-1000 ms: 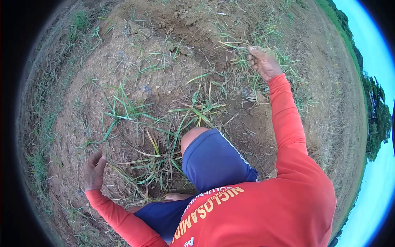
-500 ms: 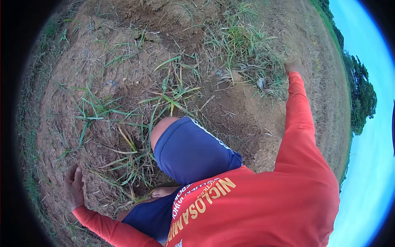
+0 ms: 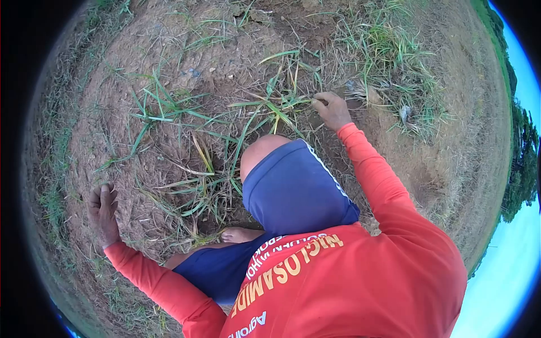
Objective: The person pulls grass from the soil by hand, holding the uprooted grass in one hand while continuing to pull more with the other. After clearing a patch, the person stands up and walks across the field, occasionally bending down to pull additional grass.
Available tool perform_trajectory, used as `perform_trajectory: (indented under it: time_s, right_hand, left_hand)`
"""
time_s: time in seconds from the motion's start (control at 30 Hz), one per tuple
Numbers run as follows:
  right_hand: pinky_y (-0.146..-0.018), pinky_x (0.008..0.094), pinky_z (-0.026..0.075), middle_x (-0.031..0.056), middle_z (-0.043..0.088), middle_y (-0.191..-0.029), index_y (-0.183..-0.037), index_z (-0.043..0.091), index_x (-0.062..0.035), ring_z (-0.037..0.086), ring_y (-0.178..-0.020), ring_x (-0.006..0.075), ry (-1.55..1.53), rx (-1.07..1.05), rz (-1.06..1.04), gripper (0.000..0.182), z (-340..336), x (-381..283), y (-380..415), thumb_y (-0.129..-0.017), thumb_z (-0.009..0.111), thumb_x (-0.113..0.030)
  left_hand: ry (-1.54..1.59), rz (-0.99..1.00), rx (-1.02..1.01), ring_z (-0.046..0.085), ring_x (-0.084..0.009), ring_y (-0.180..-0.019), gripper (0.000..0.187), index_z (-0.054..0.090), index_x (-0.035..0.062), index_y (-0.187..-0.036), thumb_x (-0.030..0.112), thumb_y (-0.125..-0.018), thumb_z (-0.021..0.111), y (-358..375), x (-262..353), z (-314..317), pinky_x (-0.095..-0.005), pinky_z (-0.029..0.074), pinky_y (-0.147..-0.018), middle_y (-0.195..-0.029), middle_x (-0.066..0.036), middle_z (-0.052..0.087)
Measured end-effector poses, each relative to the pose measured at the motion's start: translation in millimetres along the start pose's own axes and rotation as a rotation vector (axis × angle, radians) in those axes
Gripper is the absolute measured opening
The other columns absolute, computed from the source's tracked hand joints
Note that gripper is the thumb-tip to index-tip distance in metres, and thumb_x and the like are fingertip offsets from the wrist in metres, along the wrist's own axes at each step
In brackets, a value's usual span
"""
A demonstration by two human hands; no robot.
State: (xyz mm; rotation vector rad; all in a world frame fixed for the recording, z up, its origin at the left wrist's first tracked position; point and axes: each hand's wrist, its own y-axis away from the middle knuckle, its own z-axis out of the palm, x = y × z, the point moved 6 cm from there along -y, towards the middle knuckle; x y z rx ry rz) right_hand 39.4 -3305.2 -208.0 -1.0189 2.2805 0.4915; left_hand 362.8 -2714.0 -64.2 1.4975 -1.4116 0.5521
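My right hand [image 3: 332, 110] is at the right side of a grass clump [image 3: 274, 107] with long green blades. Its fingers are bent in a pinch at the tip of one blade, but whether the blade is between them is hidden. Off to the left, my left hand [image 3: 102, 211] hovers over bare soil with loosely curled fingers and small gaps between them. Nothing shows in it. Between the hands grow two more grass clumps, one further out [image 3: 160, 112] and a partly yellowed one [image 3: 204, 188] beside my foot.
My bent knee [image 3: 265, 155] in blue shorts juts out between my arms, and my bare foot [image 3: 241, 234] is on the soil. A denser grass patch [image 3: 389, 50] grows at the upper right, with a pale scrap [image 3: 405, 114] at its edge. Trees [image 3: 524, 163] stand far right.
My right hand has come in from far out at the right to the grass clump. My left hand's fingers are more curled. The view has swung, shifting the ground rightward.
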Motion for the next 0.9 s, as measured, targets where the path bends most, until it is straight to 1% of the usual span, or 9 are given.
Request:
perform_trajectory:
  time_s: [0.1,0.2,0.23,0.33,0.47,0.57,0.7,0.83,0.9]
  right_hand:
    - [-0.094,0.0410,0.051,0.0191,0.071,-0.106,-0.101,0.073,-0.0022,0.067,-0.102,0.0358,-0.057,0.032,-0.150,0.029,28.6,-35.2,-27.7,-0.090,0.066,-0.028]
    - [-0.091,0.0412,0.051,0.0180,0.071,-0.100,-0.098,0.072,-0.0019,0.067,-0.098,0.0345,-0.159,0.076,-0.071,0.029,56.2,-55.6,-52.9,-0.090,0.066,-0.030]
    - [-0.088,0.0413,0.051,0.0175,0.071,-0.097,-0.095,0.070,-0.0014,0.068,-0.094,0.0335,-0.112,-0.087,0.021,0.031,60.7,-63.2,-54.8,-0.090,0.067,-0.031]
    - [-0.085,0.0411,0.051,0.0187,0.070,-0.095,-0.094,0.070,-0.0015,0.067,-0.091,0.0335,-0.072,-0.152,-0.093,0.029,78.7,-55.7,-65.4,-0.087,0.070,-0.030]
    - [-0.086,0.0405,0.051,0.0156,0.070,-0.094,-0.095,0.068,-0.0030,0.067,-0.090,0.0321,-0.516,0.102,0.261,0.023,76.5,-3.7,-79.6,-0.081,0.073,-0.020]
    - [-0.088,0.0406,0.051,0.0156,0.071,-0.098,-0.099,0.068,-0.0029,0.067,-0.092,0.0321,0.036,0.620,-0.014,0.026,25.2,-43.9,-72.7,-0.080,0.074,-0.020]
    - [-0.088,0.0413,0.052,0.0186,0.071,-0.105,-0.106,0.069,-0.0033,0.067,-0.097,0.0335,-0.091,0.102,-0.202,0.037,54.7,-84.8,-111.6,-0.080,0.075,-0.028]
    - [-0.087,0.0416,0.053,0.0164,0.073,-0.105,-0.106,0.070,-0.0036,0.069,-0.097,0.0322,-0.155,-0.001,-0.051,0.038,86.6,-84.6,-138.4,-0.081,0.076,-0.032]
    - [-0.090,0.0397,0.053,0.0191,0.073,-0.105,-0.109,0.071,-0.0038,0.070,-0.099,0.0315,0.009,-0.083,0.009,0.041,86.1,-94.6,-139.4,-0.082,0.076,-0.034]
  left_hand:
    - [-0.048,-0.024,-0.016,0.063,-0.0070,-0.093,0.027,0.066,0.0103,-0.116,0.031,-0.099,0.068,4.2,-1.2,0.6,-0.0217,0.043,-0.073,-0.108,0.002,0.069]
    - [-0.046,-0.052,-0.010,0.060,-0.0056,-0.089,0.030,0.066,0.0102,-0.120,0.030,-0.098,0.069,8.7,1.1,5.6,-0.0207,0.043,-0.070,-0.107,0.003,0.068]
    - [-0.046,-0.059,-0.014,0.060,-0.0053,-0.088,0.030,0.066,0.0102,-0.120,0.030,-0.097,0.070,10.0,1.1,5.7,-0.0205,0.043,-0.070,-0.106,0.003,0.068]
    - [-0.058,-0.071,-0.018,0.061,-0.0057,-0.089,0.033,0.066,0.0107,-0.122,0.033,-0.097,0.070,10.8,-1.5,3.6,-0.0204,0.044,-0.071,-0.109,0.002,0.069]
    - [-0.062,-0.077,-0.025,0.061,-0.0058,-0.089,0.034,0.067,0.0106,-0.123,0.033,-0.097,0.070,7.4,-9.9,-2.2,-0.0201,0.045,-0.071,-0.109,0.002,0.069]
    - [-0.045,-0.096,-0.036,0.061,-0.0056,-0.089,0.035,0.066,0.0102,-0.123,0.033,-0.097,0.070,3.6,-15.2,-3.8,-0.0197,0.044,-0.071,-0.109,0.002,0.069]
    - [-0.082,-0.084,-0.026,0.060,-0.0072,-0.089,0.035,0.066,0.0096,-0.120,0.034,-0.096,0.071,1.3,-3.7,9.3,-0.0233,0.045,-0.073,-0.106,0.003,0.067]
    - [-0.075,-0.056,-0.019,0.061,-0.0086,-0.090,0.037,0.066,0.0095,-0.121,0.035,-0.095,0.071,2.9,4.8,12.3,-0.0254,0.046,-0.076,-0.107,0.002,0.067]
    - [-0.082,-0.062,-0.005,0.061,-0.0092,-0.092,0.040,0.064,0.0087,-0.124,0.036,-0.095,0.071,9.3,7.2,9.5,-0.0269,0.047,-0.079,-0.109,0.001,0.068]
